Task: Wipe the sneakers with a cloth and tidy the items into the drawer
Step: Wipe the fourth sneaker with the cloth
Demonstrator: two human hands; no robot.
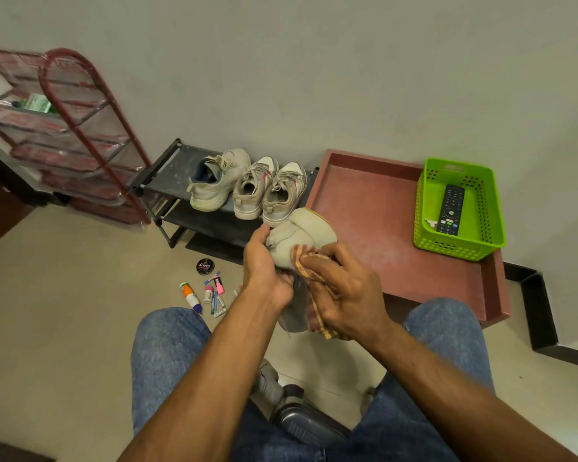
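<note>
left hand (266, 261): I had its fingers gripping the worn off-white sneaker (301, 238), toe pointing away.
right hand (339, 288): nearer side, fingers pressed the red-yellow checked cloth (306, 261) on it.

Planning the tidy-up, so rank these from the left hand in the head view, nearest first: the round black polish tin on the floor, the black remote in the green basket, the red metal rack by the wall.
Measured from the left hand:
1. Round black polish tin, on the floor just to its left.
2. Black remote, in the green plastic basket, far right.
3. Red metal rack, far upper left by the wall.
</note>
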